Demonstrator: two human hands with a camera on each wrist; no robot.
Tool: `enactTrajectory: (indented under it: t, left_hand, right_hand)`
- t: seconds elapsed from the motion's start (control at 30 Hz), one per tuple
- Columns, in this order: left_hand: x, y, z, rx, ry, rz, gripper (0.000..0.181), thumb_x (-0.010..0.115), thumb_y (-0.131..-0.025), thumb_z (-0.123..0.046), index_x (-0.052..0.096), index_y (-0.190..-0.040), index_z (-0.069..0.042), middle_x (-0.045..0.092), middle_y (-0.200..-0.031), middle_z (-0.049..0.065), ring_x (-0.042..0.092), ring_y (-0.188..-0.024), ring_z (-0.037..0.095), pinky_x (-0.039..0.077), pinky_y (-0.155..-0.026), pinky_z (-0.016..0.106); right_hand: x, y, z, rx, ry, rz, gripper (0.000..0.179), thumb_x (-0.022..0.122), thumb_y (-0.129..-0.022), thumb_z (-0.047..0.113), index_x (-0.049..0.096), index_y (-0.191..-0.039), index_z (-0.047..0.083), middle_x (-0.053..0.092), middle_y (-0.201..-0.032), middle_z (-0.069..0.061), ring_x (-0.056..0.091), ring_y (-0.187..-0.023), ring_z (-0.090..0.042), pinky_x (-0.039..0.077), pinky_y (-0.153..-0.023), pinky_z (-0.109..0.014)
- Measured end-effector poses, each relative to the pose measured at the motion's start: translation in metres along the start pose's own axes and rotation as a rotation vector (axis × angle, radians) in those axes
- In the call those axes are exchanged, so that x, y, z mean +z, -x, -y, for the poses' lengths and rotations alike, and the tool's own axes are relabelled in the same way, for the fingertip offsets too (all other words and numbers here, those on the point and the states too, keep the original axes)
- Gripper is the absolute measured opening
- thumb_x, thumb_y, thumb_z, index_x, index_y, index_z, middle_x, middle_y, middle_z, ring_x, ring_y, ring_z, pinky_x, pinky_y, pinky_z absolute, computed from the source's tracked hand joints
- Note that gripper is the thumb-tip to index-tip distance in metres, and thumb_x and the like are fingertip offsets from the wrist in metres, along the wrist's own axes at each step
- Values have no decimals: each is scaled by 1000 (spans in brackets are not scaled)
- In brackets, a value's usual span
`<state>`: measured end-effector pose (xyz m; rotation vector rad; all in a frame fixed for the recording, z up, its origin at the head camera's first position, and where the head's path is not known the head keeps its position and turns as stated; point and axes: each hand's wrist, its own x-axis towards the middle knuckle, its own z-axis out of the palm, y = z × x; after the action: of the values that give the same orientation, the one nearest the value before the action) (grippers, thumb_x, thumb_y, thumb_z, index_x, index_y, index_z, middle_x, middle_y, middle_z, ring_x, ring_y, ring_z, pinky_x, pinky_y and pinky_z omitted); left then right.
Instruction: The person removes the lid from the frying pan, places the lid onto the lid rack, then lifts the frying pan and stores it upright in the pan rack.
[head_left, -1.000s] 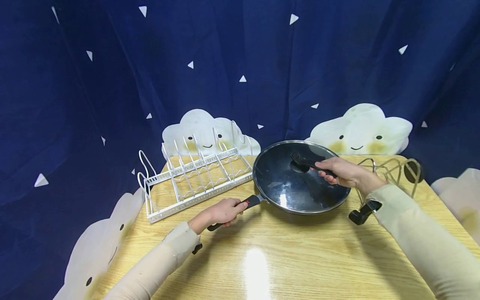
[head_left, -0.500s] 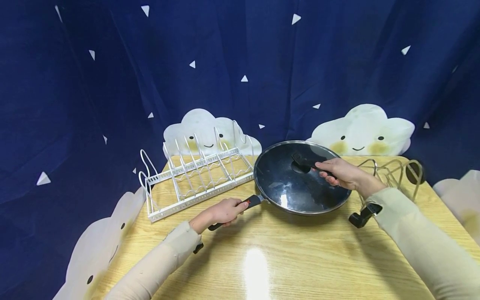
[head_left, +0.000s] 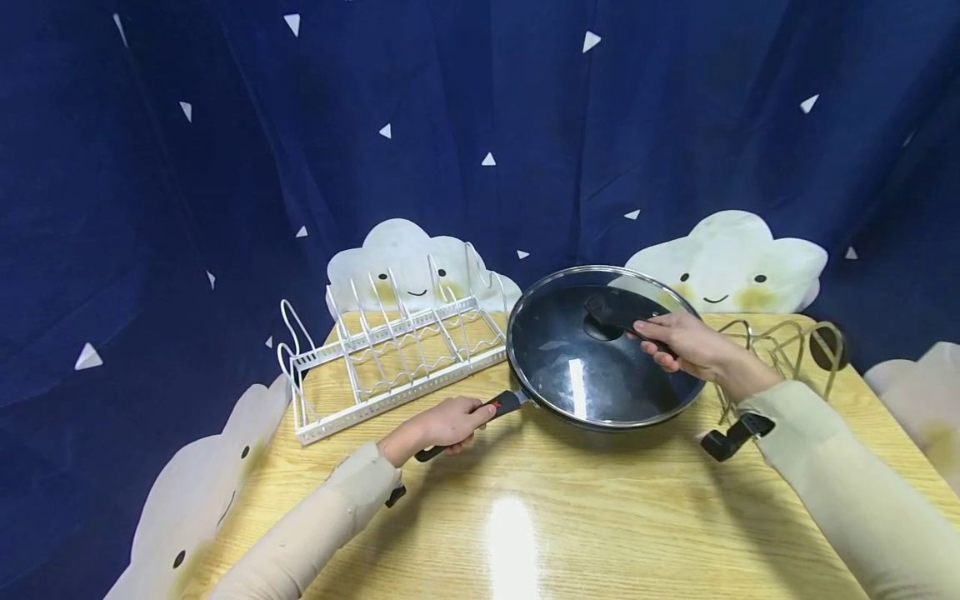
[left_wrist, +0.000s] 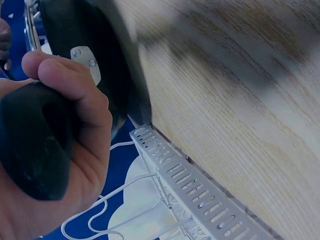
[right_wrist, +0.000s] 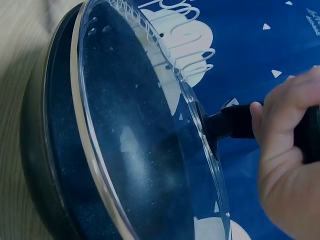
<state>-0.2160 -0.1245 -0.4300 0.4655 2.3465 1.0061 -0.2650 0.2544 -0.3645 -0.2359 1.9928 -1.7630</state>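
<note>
A dark wok [right_wrist: 37, 145] stands on the wooden table, its black handle [head_left: 506, 403] pointing toward the lower left. My left hand [head_left: 450, 422] grips that handle, and the left wrist view shows the fingers curled round it. Above the wok is a clear glass lid [head_left: 558, 367] with a metal rim, tilted so that its far side is raised. My right hand [head_left: 682, 343] grips the lid's black handle [head_left: 611, 315]. In the right wrist view a gap shows between the lid's rim and the wok's edge.
To the left of the wok stands a white wire rack [head_left: 397, 358] with upright dividers. Behind the right forearm, a metal wire rack [head_left: 798, 350] stands on the wooden table [head_left: 600, 517]. A blue curtain [head_left: 450, 92] with cloud shapes hangs round the back.
The lid's far side has risen off the wok in my right hand, and the right wrist has shifted slightly. My left hand keeps its hold on the wok handle in the same place.
</note>
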Motion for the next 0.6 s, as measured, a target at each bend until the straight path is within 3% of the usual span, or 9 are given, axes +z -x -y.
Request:
enactTrajectory:
  t: [0.27, 0.6]
  left_hand:
    - [-2, 2, -4, -9, 31, 26, 39, 38, -102, -37, 49, -83, -6, 49, -55, 7, 44, -40, 16, 41, -41, 32]
    - [-3, 0, -5, -41, 29, 48, 38, 39, -102, -36, 51, -85, -5, 49, -55, 6, 44, -40, 14, 41, -42, 29]
  right_hand:
    - [9, 14, 13, -39, 3, -28, 41, 47, -101, 26, 43, -115, -12, 49, -65, 3, 42, -43, -2, 37, -39, -16]
    - [15, 42, 33, -106, 13, -74, 24, 50, -99, 26, 59, -100, 3, 51, -63, 3, 44, -42, -3, 38, -37, -17]
